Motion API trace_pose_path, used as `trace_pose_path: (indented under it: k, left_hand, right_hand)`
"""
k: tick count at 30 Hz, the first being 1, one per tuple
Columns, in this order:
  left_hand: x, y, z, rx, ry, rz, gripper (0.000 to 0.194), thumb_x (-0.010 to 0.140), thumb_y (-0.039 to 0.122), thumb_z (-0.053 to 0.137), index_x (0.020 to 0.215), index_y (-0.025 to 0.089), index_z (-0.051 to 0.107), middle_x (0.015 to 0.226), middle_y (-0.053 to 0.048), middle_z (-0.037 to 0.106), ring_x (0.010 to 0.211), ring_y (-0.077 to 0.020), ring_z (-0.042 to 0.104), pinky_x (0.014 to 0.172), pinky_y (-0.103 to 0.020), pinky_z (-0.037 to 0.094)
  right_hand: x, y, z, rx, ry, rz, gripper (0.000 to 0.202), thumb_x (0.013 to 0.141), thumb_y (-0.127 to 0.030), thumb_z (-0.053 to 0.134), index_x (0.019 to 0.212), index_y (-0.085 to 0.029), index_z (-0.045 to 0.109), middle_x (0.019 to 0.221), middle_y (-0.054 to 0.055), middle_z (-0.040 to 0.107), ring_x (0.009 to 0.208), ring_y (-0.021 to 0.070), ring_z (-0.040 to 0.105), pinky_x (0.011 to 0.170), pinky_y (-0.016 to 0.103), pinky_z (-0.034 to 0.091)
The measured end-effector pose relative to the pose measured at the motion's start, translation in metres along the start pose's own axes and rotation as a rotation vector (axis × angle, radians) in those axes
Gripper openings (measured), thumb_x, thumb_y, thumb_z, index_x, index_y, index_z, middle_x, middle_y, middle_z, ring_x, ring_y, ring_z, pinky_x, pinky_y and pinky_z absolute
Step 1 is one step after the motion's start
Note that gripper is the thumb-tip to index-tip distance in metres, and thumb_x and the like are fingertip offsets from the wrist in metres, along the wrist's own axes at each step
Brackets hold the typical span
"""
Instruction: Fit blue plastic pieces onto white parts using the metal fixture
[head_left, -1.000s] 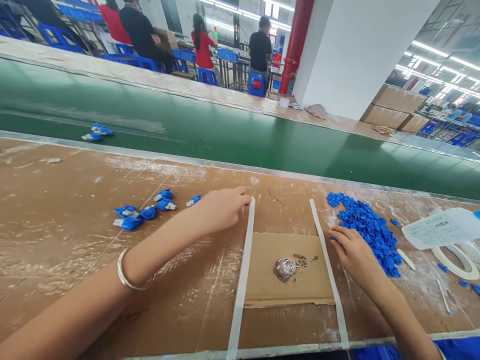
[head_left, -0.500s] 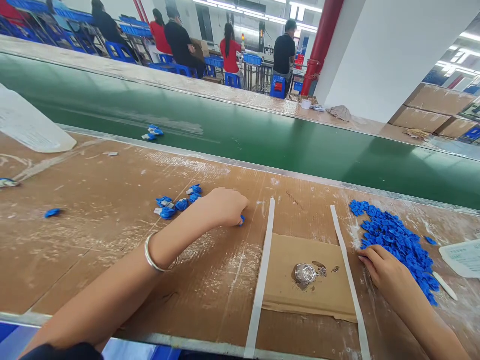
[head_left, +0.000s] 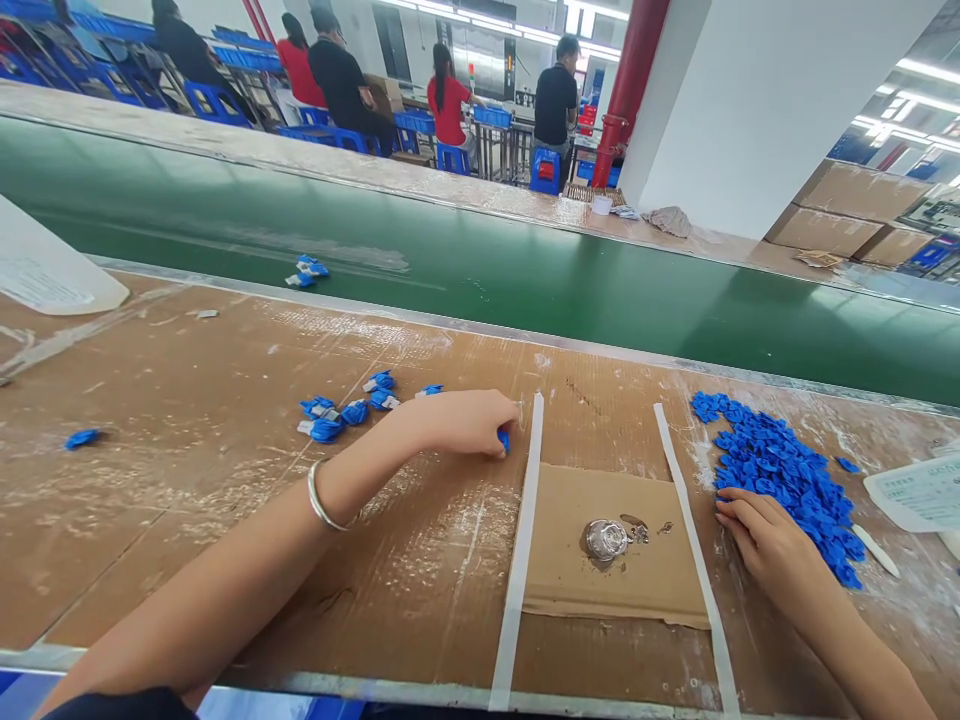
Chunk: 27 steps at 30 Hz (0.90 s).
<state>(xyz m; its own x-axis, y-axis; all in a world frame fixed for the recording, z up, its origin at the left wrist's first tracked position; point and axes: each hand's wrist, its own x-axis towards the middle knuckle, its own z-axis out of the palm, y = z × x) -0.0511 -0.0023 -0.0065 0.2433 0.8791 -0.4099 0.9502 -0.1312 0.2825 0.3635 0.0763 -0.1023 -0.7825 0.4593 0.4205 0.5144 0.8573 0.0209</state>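
Heap of crinkled, bright-blue bits (head_left: pixel 784 470) adjoins the right hand (head_left: pixel 772 540), grip unclear; the left hand (head_left: pixel 474 420) pinches a blue piece (head_left: pixel 504 440).

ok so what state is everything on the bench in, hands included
Left hand: fingers closed on a blue piece
Right hand: at the blue pile, grip unclear
Blue pile: loosely heaped
Blue bundles: lying in a loose group
Cardboard sheet: flat, stained
Shiny round object: resting on the cardboard sheet
White strips: lying along the sheet's sides
White stick: lying down
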Motion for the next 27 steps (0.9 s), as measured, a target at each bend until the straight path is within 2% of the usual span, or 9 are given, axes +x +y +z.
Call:
trace_pose_path:
  k: [4, 6, 9, 11, 14, 17, 20, 22, 27]
  left_hand:
    - [0.004, 0.004, 0.003, -0.247, 0.051, 0.182, 0.01, 0.079, 0.02, 0.063, 0.087, 0.014, 0.064, 0.084, -0.003, 0.065, 0.074, -0.017, 0.058, 0.063, -0.025, 0.039]
    - [0.006, 0.008, 0.005, -0.362, 0.079, 0.224, 0.014, 0.078, 0.022, 0.063, 0.089, 0.014, 0.065, 0.086, -0.002, 0.065, 0.076, -0.0166, 0.058, 0.067, -0.025, 0.041]
    - [0.01, 0.014, 0.011, -0.562, 0.088, 0.295, 0.021, 0.078, 0.026, 0.062, 0.095, 0.014, 0.065, 0.09, -0.003, 0.065, 0.08, -0.0175, 0.059, 0.072, -0.027, 0.043]
    - [0.013, 0.018, 0.016, -0.71, 0.077, 0.319, 0.028, 0.078, 0.028, 0.062, 0.102, 0.014, 0.062, 0.096, -0.005, 0.065, 0.084, -0.0187, 0.059, 0.075, -0.029, 0.044]
    - [0.015, 0.021, 0.022, -0.924, 0.001, 0.322, 0.038, 0.078, 0.028, 0.064, 0.112, 0.014, 0.054, 0.101, -0.006, 0.064, 0.084, -0.0186, 0.06, 0.074, -0.03, 0.045]
    - [0.016, 0.022, 0.026, -1.035, -0.052, 0.329, 0.039, 0.081, 0.026, 0.063, 0.115, 0.016, 0.048, 0.098, -0.005, 0.063, 0.08, -0.0171, 0.058, 0.073, -0.03, 0.044]
    - [0.018, 0.021, 0.029, -1.094, -0.066, 0.365, 0.039, 0.08, 0.023, 0.064, 0.115, 0.017, 0.047, 0.098, -0.005, 0.062, 0.083, -0.018, 0.059, 0.076, -0.032, 0.044]
    - [0.018, 0.022, 0.032, -1.157, -0.098, 0.395, 0.041, 0.079, 0.02, 0.066, 0.115, 0.017, 0.046, 0.098, -0.005, 0.062, 0.086, -0.0182, 0.059, 0.079, -0.033, 0.044]
    - [0.017, 0.042, 0.043, -1.431, -0.219, 0.536, 0.046, 0.08, 0.023, 0.075, 0.114, 0.017, 0.045, 0.096, -0.005, 0.062, 0.084, -0.0161, 0.06, 0.082, -0.032, 0.043]
  right_hand:
    - [0.009, 0.014, -0.006, 0.126, -0.076, -0.011, 0.032, 0.106, -0.03, 0.035, 0.088, -0.018, 0.059, 0.094, 0.008, 0.063, 0.085, 0.0243, 0.06, 0.074, 0.039, 0.051]
    - [0.016, 0.009, -0.013, 0.168, -0.095, -0.007, 0.024, 0.104, -0.031, 0.039, 0.094, -0.019, 0.058, 0.094, 0.007, 0.063, 0.087, 0.0239, 0.06, 0.074, 0.037, 0.052]
    - [0.03, -0.022, -0.022, 0.29, -0.088, 0.045, 0.016, 0.103, -0.031, 0.046, 0.113, -0.021, 0.052, 0.102, 0.006, 0.06, 0.093, 0.0216, 0.059, 0.077, 0.032, 0.052]
    - [0.039, -0.053, -0.025, 0.493, -0.065, 0.102, 0.019, 0.101, -0.029, 0.049, 0.12, -0.024, 0.049, 0.108, 0.005, 0.058, 0.097, 0.0202, 0.058, 0.081, 0.029, 0.051]
    - [0.053, -0.094, -0.02, 0.708, -0.069, 0.063, 0.025, 0.102, -0.025, 0.048, 0.127, -0.027, 0.044, 0.114, 0.004, 0.056, 0.105, 0.0196, 0.053, 0.089, 0.029, 0.046]
    - [0.061, -0.112, -0.013, 0.797, -0.149, 0.054, 0.028, 0.102, -0.021, 0.044, 0.128, -0.029, 0.042, 0.115, 0.004, 0.054, 0.106, 0.0206, 0.05, 0.089, 0.032, 0.044]
    - [0.063, -0.117, -0.008, 0.877, -0.188, 0.108, 0.027, 0.101, -0.021, 0.048, 0.125, -0.033, 0.046, 0.112, 0.002, 0.055, 0.105, 0.0198, 0.051, 0.089, 0.031, 0.043]
    - [0.062, -0.119, -0.007, 1.026, -0.135, 0.194, 0.025, 0.101, -0.027, 0.054, 0.124, -0.035, 0.049, 0.112, 0.0, 0.056, 0.106, 0.017, 0.052, 0.091, 0.027, 0.042]
    - [0.066, -0.13, -0.007, 1.563, 0.174, 0.459, 0.029, 0.092, -0.041, 0.071, 0.117, -0.032, 0.061, 0.107, 0.0, 0.061, 0.102, 0.0129, 0.056, 0.091, 0.017, 0.045]
